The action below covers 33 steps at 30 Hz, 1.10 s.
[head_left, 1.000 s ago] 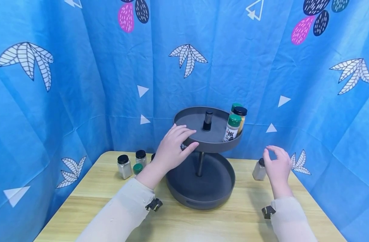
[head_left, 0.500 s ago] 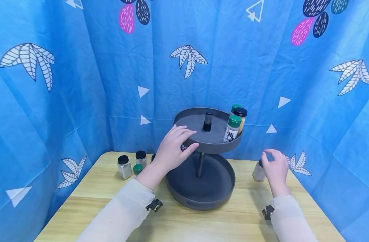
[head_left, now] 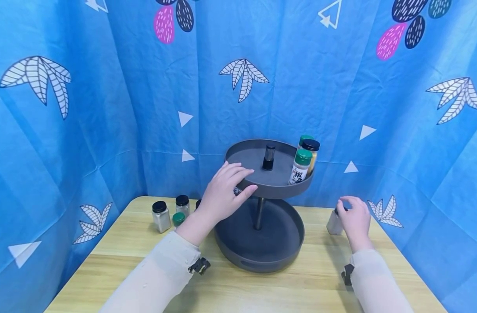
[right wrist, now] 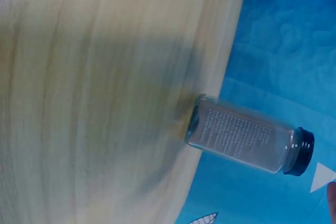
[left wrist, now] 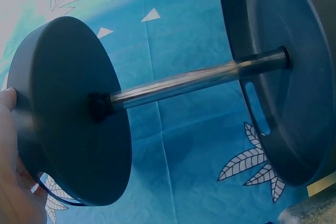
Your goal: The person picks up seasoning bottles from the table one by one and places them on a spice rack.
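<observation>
Fingers of the left hand [head_left: 224,193] curve over the left front rim of a dark grey two-tier stand, with the thumb spread along the outer wall, so the hand holds the edge of the upper tray [head_left: 279,190]. Fingers of the right hand [head_left: 356,219] are bent, thumb and forefinger set narrowly apart, and grip nothing; the hand hovers beside the black lid of a clear square-sided jar [right wrist: 239,135]. From the right wrist, one fingertip shows near that lid, with a gap between them. This jar stands upright on the wooden table [head_left: 242,289], to the right of the stand and near the far edge, with small printed text on its side.

The two-tier stand rises in the centre of the table. A metal post [head_left: 259,213] joins the upper tray to the wider lower tray [head_left: 258,262]. Inside the upper tray, a dark knob [head_left: 268,158] sits in the middle, and three containers crowd the right side: a green-capped bottle [head_left: 299,169] with a white label, a black-lidded yellow jar [head_left: 313,156], and a green cap [head_left: 304,138] partly hidden behind.

Left of the stand are two black-lidded jars [head_left: 161,218], a low green lid [head_left: 178,218], and another dark lid [head_left: 198,203] mostly covered by the left arm. A blue patterned curtain [head_left: 144,87] surrounds the table.
</observation>
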Available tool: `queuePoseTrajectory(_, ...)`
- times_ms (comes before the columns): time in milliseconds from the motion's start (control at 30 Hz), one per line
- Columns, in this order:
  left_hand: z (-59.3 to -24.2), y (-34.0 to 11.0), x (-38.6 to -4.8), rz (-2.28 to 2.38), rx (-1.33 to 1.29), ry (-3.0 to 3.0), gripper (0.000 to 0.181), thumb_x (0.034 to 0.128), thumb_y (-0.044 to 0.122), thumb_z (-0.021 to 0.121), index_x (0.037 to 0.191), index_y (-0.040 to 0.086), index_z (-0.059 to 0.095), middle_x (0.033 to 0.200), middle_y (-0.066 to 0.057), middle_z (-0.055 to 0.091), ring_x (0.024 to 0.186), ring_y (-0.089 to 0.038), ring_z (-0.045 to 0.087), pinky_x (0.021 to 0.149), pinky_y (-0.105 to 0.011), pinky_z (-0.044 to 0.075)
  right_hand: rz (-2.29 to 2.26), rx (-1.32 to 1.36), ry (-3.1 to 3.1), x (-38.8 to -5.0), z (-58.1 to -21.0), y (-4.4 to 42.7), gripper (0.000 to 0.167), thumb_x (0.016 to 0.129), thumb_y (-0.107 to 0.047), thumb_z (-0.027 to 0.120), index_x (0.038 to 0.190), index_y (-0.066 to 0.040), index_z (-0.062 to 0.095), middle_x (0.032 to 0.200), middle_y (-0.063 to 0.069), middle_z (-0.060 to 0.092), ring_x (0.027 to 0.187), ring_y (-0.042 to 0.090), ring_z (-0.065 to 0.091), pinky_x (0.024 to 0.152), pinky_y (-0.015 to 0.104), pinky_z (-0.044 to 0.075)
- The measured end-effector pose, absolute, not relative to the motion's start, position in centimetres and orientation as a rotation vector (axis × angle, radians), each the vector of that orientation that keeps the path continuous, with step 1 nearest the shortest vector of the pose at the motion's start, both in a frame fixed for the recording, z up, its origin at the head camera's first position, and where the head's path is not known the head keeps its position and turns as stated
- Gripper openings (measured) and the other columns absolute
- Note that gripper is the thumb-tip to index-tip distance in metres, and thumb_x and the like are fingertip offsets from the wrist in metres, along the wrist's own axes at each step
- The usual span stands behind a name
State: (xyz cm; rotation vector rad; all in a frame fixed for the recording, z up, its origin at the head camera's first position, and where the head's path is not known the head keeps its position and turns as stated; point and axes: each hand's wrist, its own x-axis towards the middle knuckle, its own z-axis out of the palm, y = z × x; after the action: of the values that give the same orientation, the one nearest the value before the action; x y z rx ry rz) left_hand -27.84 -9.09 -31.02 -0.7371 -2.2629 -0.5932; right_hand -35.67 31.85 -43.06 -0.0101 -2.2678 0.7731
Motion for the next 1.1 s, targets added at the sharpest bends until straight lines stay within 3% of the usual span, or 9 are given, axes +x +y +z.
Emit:
queuePoseTrajectory(400, -31.0, -9.1, -27.9, -0.59, -0.744, -2.251, 0.047, 0.0976, 0.048, 0.061, 0.133, 0.017, 0.066, 0.134, -0.003, 0.064, 0.138, -0.022, 0.046, 0.124, -0.041, 0.02, 0.717, 0.001, -2.445, -36.0, -43.4, 32.4, 0.027, 0.098, -0.014, 0.06, 0.116, 0.004, 0.068, 0.125, 0.028, 0.06, 0.12, 0.049, 0.049, 0.104, 0.063, 0.037)
queuePoseTrajectory(1100, -31.2, -9.1, -28.0, -0.59, -0.753, -2.227, 0.047, 0.0976, 0.048, 0.061, 0.131, 0.015, 0.067, 0.133, -0.003, 0.065, 0.136, -0.022, 0.047, 0.124, -0.039, 0.018, 0.693, 0.034, -2.447, -36.4, -44.8, 32.4, 0.023, 0.095, -0.009, 0.064, 0.111, 0.007, 0.069, 0.117, 0.03, 0.063, 0.113, 0.05, 0.053, 0.1, 0.063, 0.041)
